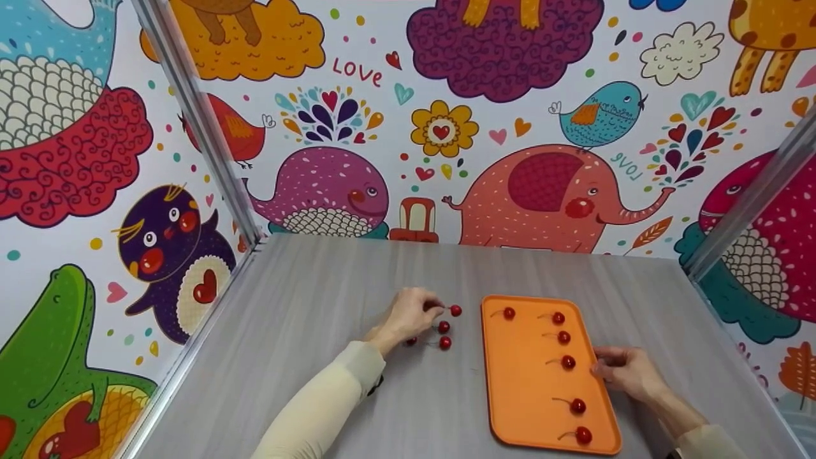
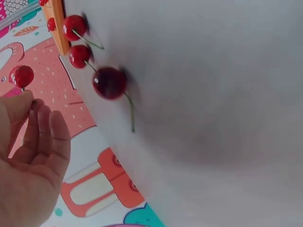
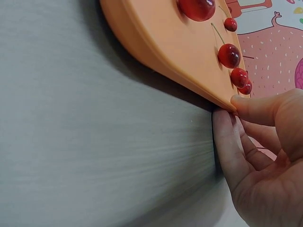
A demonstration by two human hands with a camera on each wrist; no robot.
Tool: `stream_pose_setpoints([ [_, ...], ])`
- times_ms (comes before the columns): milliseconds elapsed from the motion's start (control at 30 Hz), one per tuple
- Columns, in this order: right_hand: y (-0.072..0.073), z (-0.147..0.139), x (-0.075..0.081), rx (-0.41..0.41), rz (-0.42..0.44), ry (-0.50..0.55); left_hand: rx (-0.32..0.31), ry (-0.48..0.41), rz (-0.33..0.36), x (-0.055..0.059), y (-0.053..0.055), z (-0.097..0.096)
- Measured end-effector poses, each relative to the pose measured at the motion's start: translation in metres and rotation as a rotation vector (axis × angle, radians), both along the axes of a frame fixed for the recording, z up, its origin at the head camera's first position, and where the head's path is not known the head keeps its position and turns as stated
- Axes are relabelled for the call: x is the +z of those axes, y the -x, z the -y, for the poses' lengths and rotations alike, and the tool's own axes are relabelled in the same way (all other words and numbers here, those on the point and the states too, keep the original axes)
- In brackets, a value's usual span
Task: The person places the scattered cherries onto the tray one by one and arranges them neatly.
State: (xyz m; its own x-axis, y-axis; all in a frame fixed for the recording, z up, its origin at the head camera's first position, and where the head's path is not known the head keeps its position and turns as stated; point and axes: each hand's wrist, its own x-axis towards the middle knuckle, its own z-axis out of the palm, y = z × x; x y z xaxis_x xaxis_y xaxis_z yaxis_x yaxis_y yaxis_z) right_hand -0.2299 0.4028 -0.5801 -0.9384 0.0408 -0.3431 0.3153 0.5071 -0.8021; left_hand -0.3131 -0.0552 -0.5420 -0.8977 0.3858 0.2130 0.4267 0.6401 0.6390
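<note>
My left hand (image 1: 408,315) pinches the stem of a red cherry (image 2: 22,76) between thumb and fingertips, with the fruit held out toward the tray side. Below it on the table lie three loose cherries with stems, one (image 1: 445,343) nearest the front and another (image 1: 411,341) partly behind the wrist. An orange rectangular tray (image 1: 526,382) lies to the right. My right hand (image 1: 628,373) grips the tray's right rim, thumb on top and fingers against the side. In the tray, several cherries run down the right side, and a single cherry (image 1: 509,313) sits at the back left.
The grey wood-grain table (image 1: 306,274) is enclosed by printed cartoon walls (image 1: 440,191) at the back and sides. Metal posts (image 1: 210,140) stand at the corners.
</note>
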Motion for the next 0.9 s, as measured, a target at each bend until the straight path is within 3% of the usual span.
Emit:
stream_pose_setpoints([
  [200,-0.001,0.001,0.002,-0.011,-0.004,0.028,-0.006,0.026,-0.011,0.002,0.001,-0.018],
  [467,0.001,0.001,0.0,-0.014,0.003,-0.009,-0.014,0.015,0.048,0.002,0.002,-0.037],
  [767,0.001,0.0,0.001,-0.012,0.002,0.003,-0.039,0.079,-0.035,-0.004,0.004,-0.061],
  [900,0.001,0.001,0.001,-0.018,0.003,-0.007,-0.016,0.114,-0.047,-0.006,0.003,-0.075],
])
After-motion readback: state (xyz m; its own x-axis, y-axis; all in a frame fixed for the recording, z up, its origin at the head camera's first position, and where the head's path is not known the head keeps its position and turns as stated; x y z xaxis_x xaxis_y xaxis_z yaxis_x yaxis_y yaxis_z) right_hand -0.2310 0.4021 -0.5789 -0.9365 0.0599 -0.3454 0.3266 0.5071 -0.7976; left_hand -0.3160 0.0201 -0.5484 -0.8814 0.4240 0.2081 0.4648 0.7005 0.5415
